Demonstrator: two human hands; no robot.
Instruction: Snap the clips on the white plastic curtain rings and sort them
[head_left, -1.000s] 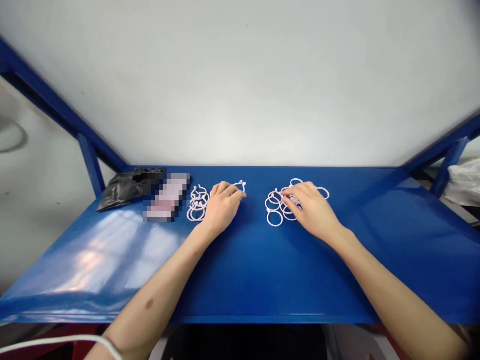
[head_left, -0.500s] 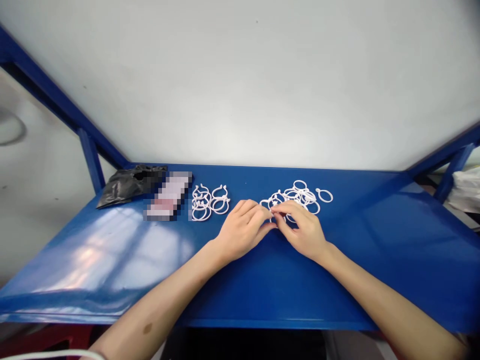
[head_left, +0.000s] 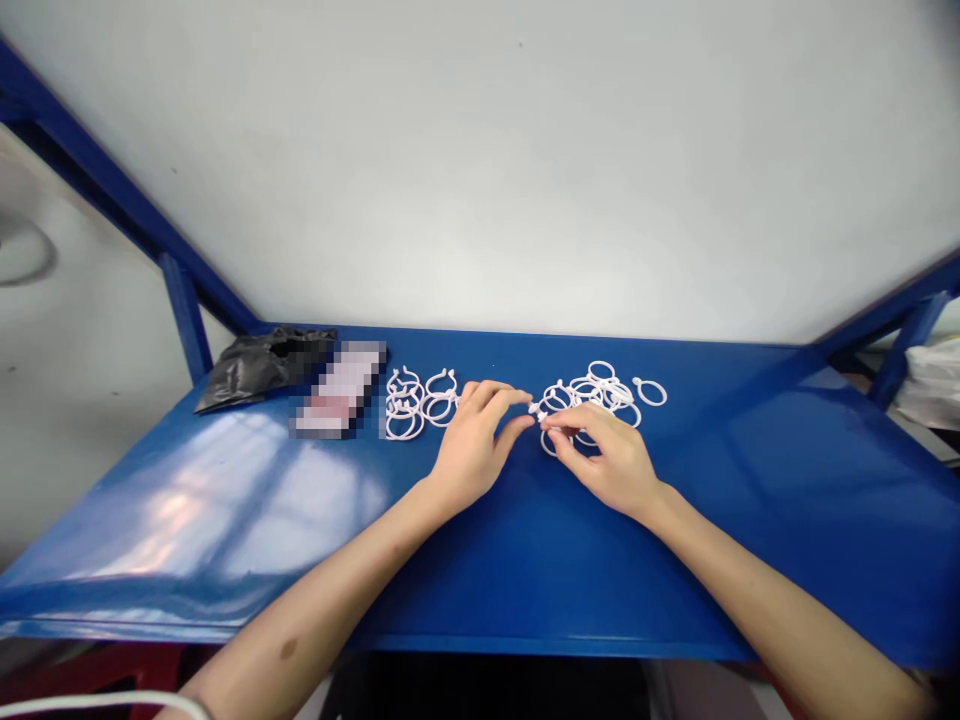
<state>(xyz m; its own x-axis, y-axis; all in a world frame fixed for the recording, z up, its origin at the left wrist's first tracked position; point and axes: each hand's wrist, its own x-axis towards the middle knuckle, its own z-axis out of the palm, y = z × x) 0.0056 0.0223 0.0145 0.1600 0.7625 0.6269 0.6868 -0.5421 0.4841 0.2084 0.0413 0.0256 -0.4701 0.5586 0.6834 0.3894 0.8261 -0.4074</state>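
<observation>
In the head view, my right hand (head_left: 611, 450) pinches a white plastic ring with small knobbed ends (head_left: 550, 446), like a shower curtain ring, between thumb and fingers. Part of that ring hangs below the fingertips. My left hand (head_left: 476, 440) is just to the left, its thumb and index finger spread, with the ring's knobs close to their tips. Behind my right hand lies a loose pile of similar white rings (head_left: 600, 370), partly covered by it. To the left of my left hand, several more rings with open, knobbed ends (head_left: 405, 430) lie grouped together.
A single ring (head_left: 651, 393) lies right of the pile. On the blue table (head_left: 487, 590), a crumpled black plastic bag (head_left: 247, 370) and a pixelated flat object (head_left: 341, 390) sit at the far left. A white panel rises behind, with blue frame bars at both sides.
My left thumb and index finger have parted and drawn slightly left, away from the ring's knobs. My right hand keeps its pinch in nearly the same place.
</observation>
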